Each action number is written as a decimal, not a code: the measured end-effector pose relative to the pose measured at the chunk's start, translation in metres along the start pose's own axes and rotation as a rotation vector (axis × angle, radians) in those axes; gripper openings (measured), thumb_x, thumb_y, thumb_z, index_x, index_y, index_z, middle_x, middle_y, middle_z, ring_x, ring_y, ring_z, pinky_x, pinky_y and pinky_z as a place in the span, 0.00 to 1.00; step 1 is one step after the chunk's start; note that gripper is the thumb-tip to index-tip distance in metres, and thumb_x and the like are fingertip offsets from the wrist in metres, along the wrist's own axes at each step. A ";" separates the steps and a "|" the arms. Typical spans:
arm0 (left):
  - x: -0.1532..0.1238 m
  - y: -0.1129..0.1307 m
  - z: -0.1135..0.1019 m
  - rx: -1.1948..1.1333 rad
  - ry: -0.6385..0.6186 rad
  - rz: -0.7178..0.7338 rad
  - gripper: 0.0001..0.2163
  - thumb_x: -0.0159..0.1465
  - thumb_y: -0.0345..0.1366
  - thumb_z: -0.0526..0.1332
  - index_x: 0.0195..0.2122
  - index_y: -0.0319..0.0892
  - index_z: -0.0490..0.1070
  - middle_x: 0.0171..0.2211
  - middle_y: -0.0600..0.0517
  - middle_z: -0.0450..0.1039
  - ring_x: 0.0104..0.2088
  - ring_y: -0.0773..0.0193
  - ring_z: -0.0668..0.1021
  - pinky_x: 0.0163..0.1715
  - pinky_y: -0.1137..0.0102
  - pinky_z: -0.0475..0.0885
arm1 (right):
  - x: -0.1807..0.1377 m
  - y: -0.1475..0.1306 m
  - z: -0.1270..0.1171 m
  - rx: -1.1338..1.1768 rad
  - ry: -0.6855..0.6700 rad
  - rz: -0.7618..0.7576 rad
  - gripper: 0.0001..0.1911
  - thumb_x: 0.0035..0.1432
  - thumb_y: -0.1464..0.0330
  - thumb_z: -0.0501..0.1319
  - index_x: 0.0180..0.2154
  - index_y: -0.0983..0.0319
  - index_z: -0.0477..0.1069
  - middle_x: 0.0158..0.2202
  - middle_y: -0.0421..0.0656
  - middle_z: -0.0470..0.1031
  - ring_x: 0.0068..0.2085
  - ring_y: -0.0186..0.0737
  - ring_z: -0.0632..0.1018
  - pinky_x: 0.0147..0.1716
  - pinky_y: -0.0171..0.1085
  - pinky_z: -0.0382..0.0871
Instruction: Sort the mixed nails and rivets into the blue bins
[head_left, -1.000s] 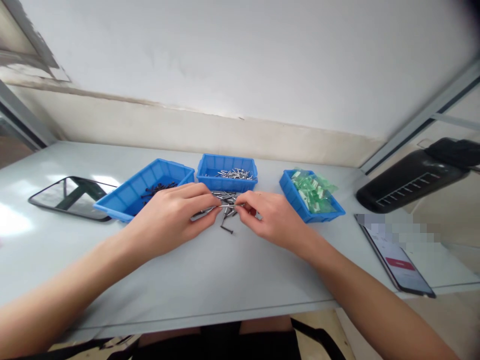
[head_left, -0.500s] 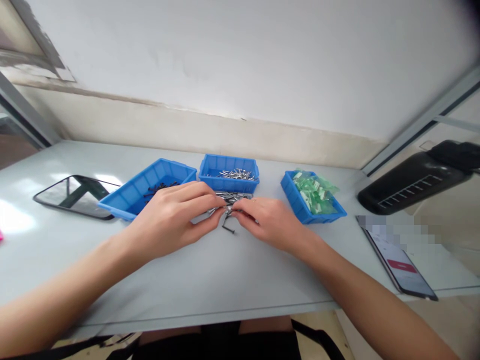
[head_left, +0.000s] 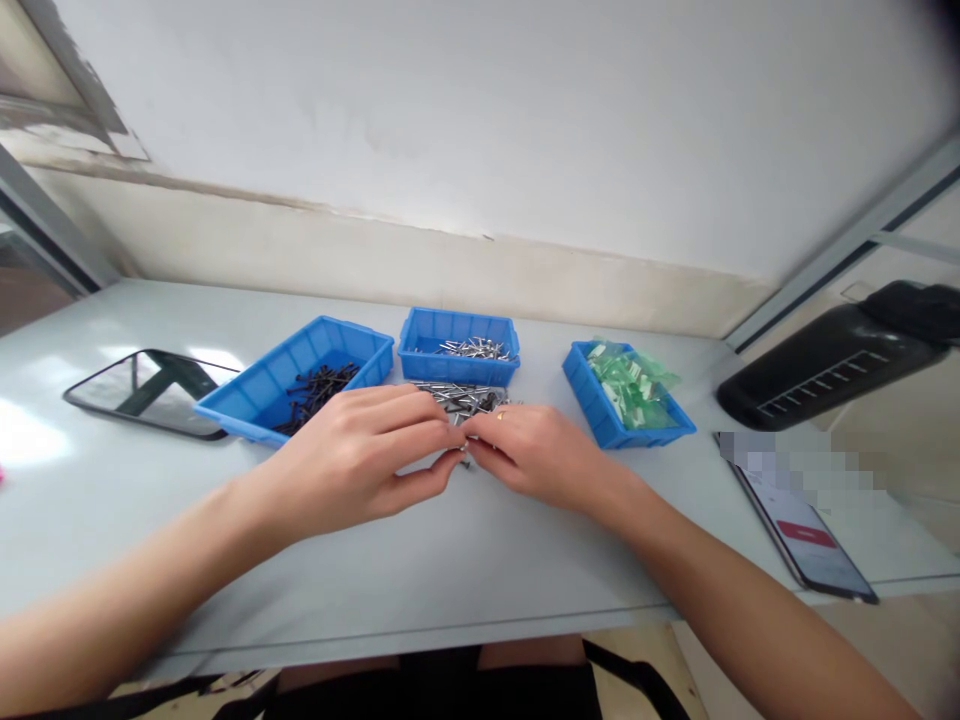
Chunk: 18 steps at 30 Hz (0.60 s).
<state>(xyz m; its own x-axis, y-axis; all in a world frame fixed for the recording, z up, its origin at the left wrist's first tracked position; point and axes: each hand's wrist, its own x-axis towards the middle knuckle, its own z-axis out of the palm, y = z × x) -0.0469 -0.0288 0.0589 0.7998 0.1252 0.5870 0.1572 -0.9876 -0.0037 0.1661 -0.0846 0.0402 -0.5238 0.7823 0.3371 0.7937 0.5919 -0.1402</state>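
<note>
My left hand (head_left: pixel 367 455) and my right hand (head_left: pixel 536 450) meet fingertip to fingertip above the table. Both are pinched closed around something small and shiny that I cannot make out. Just under the fingertips shows the end of a dark screw (head_left: pixel 466 464); the rest of it is hidden. Right behind the hands lies a loose pile of silver and dark screws (head_left: pixel 465 400), partly covered by my fingers.
A blue bin (head_left: pixel 247 405) of dark screws stands left, a second blue bin (head_left: pixel 457 325) with silver screws behind, and a third blue bin (head_left: pixel 592 400) with green packets right. A mirror-like panel (head_left: pixel 142 395), a phone (head_left: pixel 795 530) and a black bottle (head_left: pixel 810 365) lie around.
My hands have moved slightly down, toward me, and closer together. The dark screw below the fingertips is now mostly covered, while more of the left bin and the pile shows.
</note>
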 end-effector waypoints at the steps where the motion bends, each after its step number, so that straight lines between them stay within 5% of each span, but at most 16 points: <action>1: 0.000 0.000 -0.001 0.013 0.001 -0.015 0.03 0.63 0.31 0.61 0.38 0.43 0.70 0.31 0.53 0.73 0.31 0.66 0.74 0.32 0.70 0.68 | 0.000 0.000 0.001 -0.007 0.018 -0.006 0.12 0.67 0.67 0.51 0.36 0.62 0.71 0.31 0.41 0.77 0.32 0.37 0.77 0.31 0.34 0.60; 13: 0.004 0.000 -0.001 0.073 0.013 -0.092 0.02 0.64 0.32 0.59 0.36 0.41 0.70 0.30 0.53 0.73 0.29 0.67 0.73 0.31 0.71 0.66 | -0.001 0.005 0.000 0.012 0.201 -0.015 0.11 0.66 0.68 0.52 0.37 0.62 0.72 0.29 0.42 0.77 0.30 0.34 0.75 0.31 0.33 0.62; 18: 0.003 0.002 0.000 0.051 0.015 -0.056 0.02 0.63 0.31 0.60 0.37 0.41 0.70 0.30 0.52 0.73 0.30 0.66 0.74 0.32 0.70 0.67 | 0.000 0.003 0.000 -0.015 0.144 -0.030 0.14 0.67 0.67 0.50 0.35 0.62 0.72 0.27 0.41 0.75 0.29 0.35 0.75 0.29 0.34 0.61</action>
<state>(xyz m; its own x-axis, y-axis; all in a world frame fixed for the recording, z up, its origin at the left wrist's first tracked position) -0.0443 -0.0305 0.0601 0.7801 0.1781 0.5998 0.2310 -0.9729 -0.0115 0.1680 -0.0825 0.0396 -0.4981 0.7279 0.4712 0.7837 0.6105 -0.1147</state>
